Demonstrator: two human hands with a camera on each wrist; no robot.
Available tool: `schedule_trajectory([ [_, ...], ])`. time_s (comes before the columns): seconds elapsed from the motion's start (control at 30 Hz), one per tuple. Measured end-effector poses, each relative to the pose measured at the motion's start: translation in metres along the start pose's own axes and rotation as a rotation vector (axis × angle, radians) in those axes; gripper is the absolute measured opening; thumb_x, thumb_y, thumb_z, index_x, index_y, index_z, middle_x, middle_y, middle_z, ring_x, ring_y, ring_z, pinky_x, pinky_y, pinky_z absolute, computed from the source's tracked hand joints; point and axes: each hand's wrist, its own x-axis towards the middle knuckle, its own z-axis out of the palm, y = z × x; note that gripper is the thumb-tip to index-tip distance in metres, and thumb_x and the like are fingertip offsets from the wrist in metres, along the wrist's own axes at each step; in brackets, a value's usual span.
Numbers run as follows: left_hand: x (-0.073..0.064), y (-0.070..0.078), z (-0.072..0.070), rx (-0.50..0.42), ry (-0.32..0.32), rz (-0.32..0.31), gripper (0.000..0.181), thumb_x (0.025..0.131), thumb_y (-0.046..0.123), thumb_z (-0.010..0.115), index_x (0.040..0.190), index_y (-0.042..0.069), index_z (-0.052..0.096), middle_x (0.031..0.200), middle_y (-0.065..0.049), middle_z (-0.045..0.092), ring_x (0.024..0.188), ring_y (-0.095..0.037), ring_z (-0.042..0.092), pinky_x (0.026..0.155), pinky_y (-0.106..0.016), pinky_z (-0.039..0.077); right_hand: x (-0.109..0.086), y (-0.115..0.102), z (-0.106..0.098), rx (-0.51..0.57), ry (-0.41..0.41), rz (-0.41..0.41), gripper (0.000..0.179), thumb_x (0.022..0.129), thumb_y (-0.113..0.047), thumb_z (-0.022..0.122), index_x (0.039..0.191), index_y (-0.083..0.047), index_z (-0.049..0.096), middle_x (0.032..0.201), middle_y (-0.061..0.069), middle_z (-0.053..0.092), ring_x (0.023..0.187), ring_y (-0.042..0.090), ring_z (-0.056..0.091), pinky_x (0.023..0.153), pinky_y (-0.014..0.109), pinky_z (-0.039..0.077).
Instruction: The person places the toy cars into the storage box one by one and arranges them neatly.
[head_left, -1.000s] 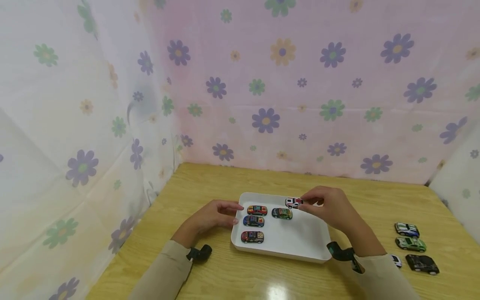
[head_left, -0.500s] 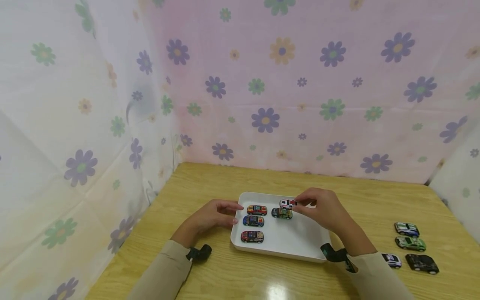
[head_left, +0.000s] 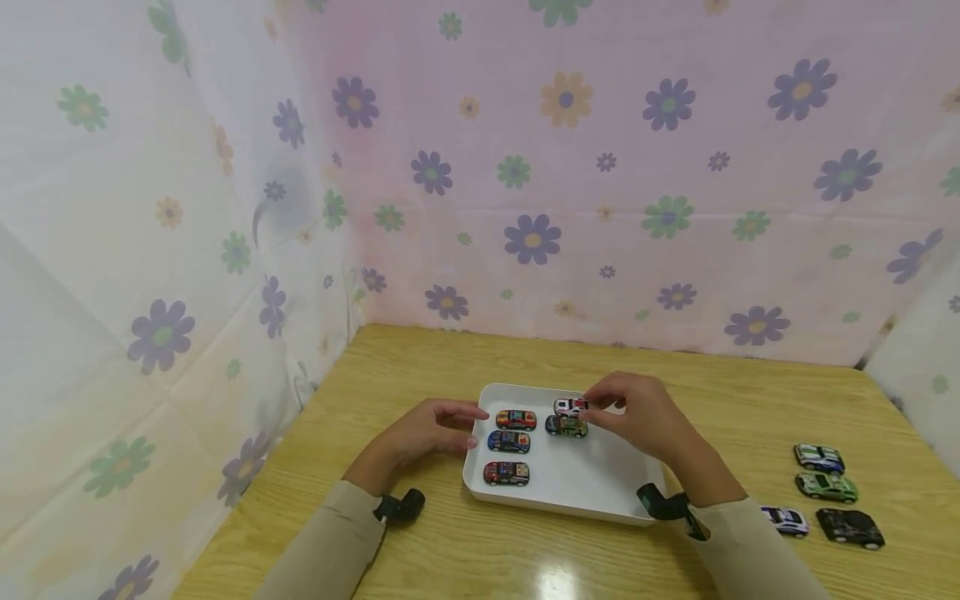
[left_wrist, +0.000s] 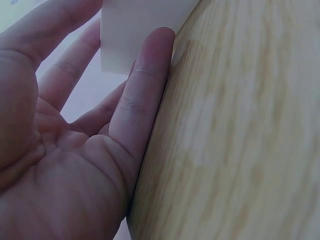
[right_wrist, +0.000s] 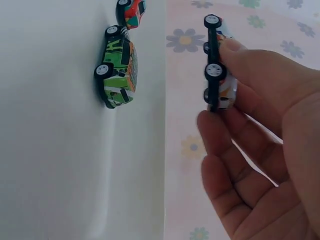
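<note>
Grip: small white-and-red toy car (head_left: 570, 407) is being pinched in the right hand (head_left: 633, 410), thumb against fingers; wheels are being left uncovered, probably to hold it level. It's being held over the far side of the white rectangular round-cornered tray (head_left: 592, 475), just behind the green patterned toy car (head_left: 566, 427). Tray's left rim is being flanked by the left hand (head_left: 431, 429), fingers apart, likely for steadying; contact can't be confirmed. Four multicoloured toy cars (head_left: 827, 487) are being left on the wood-grain tabletop (head_left: 450, 550), right side.
</note>
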Motion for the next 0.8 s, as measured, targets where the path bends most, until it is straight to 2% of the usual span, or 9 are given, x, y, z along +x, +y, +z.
schedule_trajectory([
  [0.2,-0.001,-0.001,-0.001,0.003,0.000,0.000,0.048,0.089,0.018,0.083,0.135,0.011,0.069,0.148,-0.007,0.059,0.130,-0.026,0.061,0.097,-0.037,0.060,0.002,0.001,0.004,0.039,-0.164,0.065,0.014,0.086,-0.029,0.086,0.099,-0.028,0.079,0.091,-0.015,0.070,0.082,0.006,0.064,0.073,0.026,0.056],
  [0.37,-0.002,-0.001,0.001,0.014,0.004,-0.017,0.047,0.090,0.018,0.082,0.135,0.013,0.069,0.147,-0.004,0.060,0.130,-0.024,0.061,0.099,-0.035,0.058,0.004,0.003,0.009,0.059,-0.274,0.097,0.011,0.086,-0.029,0.086,0.093,-0.029,0.078,0.088,-0.013,0.070,0.080,0.011,0.062,0.069,0.025,0.054],
  [0.57,0.000,-0.001,0.002,0.009,0.010,-0.020,0.046,0.089,0.018,0.083,0.134,0.016,0.070,0.146,-0.002,0.061,0.130,-0.024,0.061,0.099,-0.036,0.058,0.007,0.002,0.014,0.051,-0.320,0.079,0.012,0.084,-0.026,0.088,0.090,-0.028,0.078,0.086,-0.014,0.071,0.078,0.010,0.063,0.070,0.026,0.056],
  [0.8,0.000,0.001,0.002,0.013,0.001,-0.009,0.046,0.090,0.016,0.082,0.135,0.015,0.070,0.148,-0.002,0.060,0.131,-0.024,0.061,0.099,-0.036,0.059,0.009,0.000,0.018,0.036,-0.317,0.077,0.012,0.083,-0.027,0.088,0.088,-0.026,0.077,0.086,-0.014,0.070,0.078,0.010,0.062,0.070,0.025,0.054],
])
